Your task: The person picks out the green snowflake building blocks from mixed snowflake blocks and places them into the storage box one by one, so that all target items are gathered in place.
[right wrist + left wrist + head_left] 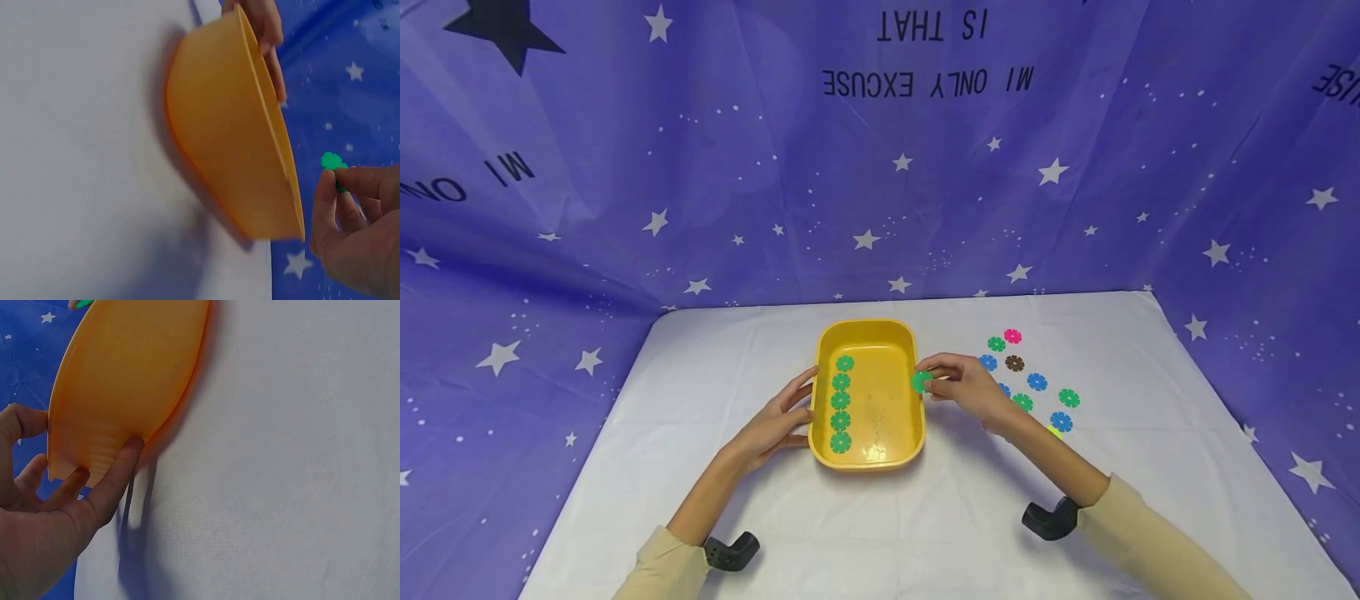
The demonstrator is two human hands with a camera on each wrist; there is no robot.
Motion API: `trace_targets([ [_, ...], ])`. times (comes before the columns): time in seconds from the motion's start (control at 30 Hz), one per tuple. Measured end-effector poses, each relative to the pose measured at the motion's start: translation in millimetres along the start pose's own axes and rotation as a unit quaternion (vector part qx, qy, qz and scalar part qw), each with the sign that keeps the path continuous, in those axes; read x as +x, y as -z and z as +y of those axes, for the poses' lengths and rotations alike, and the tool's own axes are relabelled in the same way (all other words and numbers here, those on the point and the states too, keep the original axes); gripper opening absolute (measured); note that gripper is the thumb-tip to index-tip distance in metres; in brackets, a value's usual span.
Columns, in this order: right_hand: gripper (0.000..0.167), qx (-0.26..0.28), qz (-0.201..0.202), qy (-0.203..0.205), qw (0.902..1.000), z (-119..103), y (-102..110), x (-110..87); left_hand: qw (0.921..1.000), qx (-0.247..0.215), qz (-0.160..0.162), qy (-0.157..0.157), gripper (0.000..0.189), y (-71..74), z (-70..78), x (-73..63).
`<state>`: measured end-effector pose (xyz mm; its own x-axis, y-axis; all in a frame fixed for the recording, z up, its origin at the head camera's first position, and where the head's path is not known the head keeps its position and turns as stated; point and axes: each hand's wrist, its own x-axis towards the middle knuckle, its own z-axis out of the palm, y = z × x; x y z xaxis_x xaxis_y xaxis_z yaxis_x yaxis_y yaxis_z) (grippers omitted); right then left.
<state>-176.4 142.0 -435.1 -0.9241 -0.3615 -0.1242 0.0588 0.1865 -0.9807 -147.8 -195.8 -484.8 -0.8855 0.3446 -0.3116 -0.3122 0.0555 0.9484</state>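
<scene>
A yellow tray [895, 417] stands on the white table, with several green notched discs [841, 400] in a column along its inner left side. My left hand [775, 425] rests its spread fingers against the tray's left outer wall; in the left wrist view the fingertips [131, 445] touch that wall. At the tray's right rim my right hand [962, 385] pinches a green notched disc [921, 382] between thumb and fingers. The right wrist view has this disc [331, 160] held above rim height, beside the tray wall [219, 119].
Right of the tray lie loose notched discs: a pink one [1012, 336], a brown one [1015, 363], blue ones [1037, 382], green ones [1069, 397] and a yellow one [1056, 432] partly behind the right forearm. A purple star-printed curtain [820, 183] surrounds the white table [970, 517].
</scene>
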Motion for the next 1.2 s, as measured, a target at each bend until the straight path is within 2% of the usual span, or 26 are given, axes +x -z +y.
trace_targets([
  [0.13,0.026,-0.005,-0.042,0.016,0.9990,-3.5,-27.6,5.9,1.0000,-0.003,0.002,0.001,0.079,-0.4,0.1,0.7],
  [0.33,0.021,-0.053,-0.087,0.023,0.9945,-0.6,-62.2,12.8,1.0000,-0.003,0.001,0.002,0.078,-1.5,-0.4,1.6],
  [0.53,0.020,-0.129,-0.087,0.009,0.9878,1.9,-82.3,21.1,1.0000,-0.009,0.001,0.001,0.079,-2.0,-0.4,0.9],
  [0.77,0.021,-0.164,-0.083,-0.039,0.9822,7.4,-95.1,27.2,1.0000,-0.009,-0.005,-0.001,0.079,-1.6,-1.0,0.6],
  [1.0,0.026,-0.277,-0.090,-0.037,0.9560,12.2,-101.9,29.0,0.9999,-0.017,-0.004,0.001,0.080,-2.6,0.2,0.0],
  [1.2,0.027,-0.319,-0.095,-0.014,0.9430,12.9,-102.8,29.0,0.9998,-0.017,-0.002,0.000,0.080,-2.9,1.4,-1.0],
])
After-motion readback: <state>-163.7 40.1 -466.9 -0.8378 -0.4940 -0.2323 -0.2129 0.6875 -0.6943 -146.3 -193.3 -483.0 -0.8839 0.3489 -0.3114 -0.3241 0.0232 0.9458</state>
